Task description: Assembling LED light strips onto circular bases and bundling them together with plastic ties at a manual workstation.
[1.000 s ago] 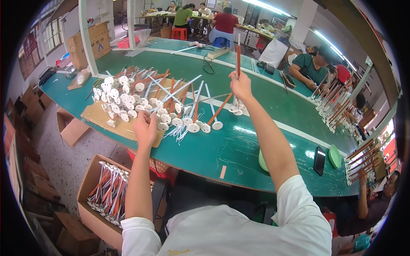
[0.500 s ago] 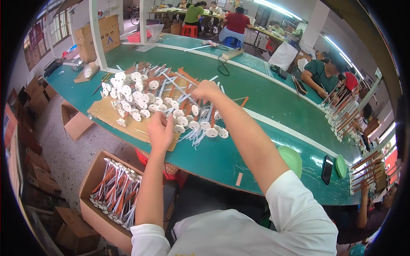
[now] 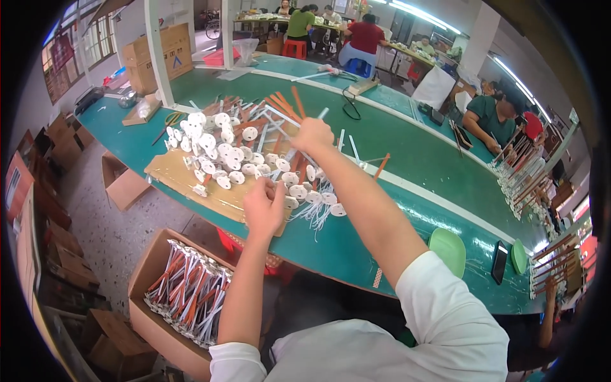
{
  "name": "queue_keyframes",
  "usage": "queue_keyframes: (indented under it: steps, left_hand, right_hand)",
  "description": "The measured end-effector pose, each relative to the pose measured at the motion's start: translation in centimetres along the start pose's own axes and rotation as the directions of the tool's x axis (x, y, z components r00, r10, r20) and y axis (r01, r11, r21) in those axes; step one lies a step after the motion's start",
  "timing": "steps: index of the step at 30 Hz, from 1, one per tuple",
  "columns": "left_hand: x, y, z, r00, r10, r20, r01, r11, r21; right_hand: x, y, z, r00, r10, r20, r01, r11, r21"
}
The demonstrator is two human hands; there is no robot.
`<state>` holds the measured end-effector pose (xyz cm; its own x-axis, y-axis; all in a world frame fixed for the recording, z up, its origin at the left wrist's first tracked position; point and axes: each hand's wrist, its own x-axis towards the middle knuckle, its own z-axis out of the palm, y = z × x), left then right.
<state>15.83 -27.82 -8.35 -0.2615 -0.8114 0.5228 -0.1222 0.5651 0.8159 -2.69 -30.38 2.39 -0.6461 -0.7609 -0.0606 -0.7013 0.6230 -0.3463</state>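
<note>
Strips point(image 3: 297, 100) mostly run away from us, white discs point(image 3: 207, 141) at near end, piled on cardboard point(image 3: 170, 170) and tabletop point(image 3: 356, 239). Our right hand point(image 3: 312, 135) is curled at the strips; left hand point(image 3: 263, 205) bent beside discs. We can't tell either grip.

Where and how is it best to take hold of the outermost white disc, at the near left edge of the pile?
Probably pinch the rim of that white disc, coming from the near left. It is flat and round, and that side faces bare cardboard, while the pile crowds its far side.
</note>
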Motion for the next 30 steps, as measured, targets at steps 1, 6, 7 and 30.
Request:
queue_keyframes:
  steps: [1,6,7,30]
  left_hand:
    - [0.1,-0.1,0.0,1.000,0.006,-0.010,-0.006,1.000,0.004]
    - [0.0,0.4,0.6,1.000,0.028,-0.004,-0.028,0.999,0.038]
    - [-0.1,0.7,0.4,0.998,-0.045,0.034,0.045,0.999,0.008]
    - [0.1,0.8,0.8,0.997,-0.072,0.014,0.071,0.997,0.041]
  right_hand:
    - [-0.2,0.0,0.1,0.997,0.017,-0.073,-0.018,1.000,-0.016]
    - [1.0,1.0,1.3,0.999,0.012,-0.043,-0.012,1.000,0.008]
    - [1.5,1.2,1.6,0.997,0.040,-0.069,-0.037,0.998,0.049]
    - [1.0,10.9,-12.2,0.987,0.080,-0.140,0.088,0.463,0.882]
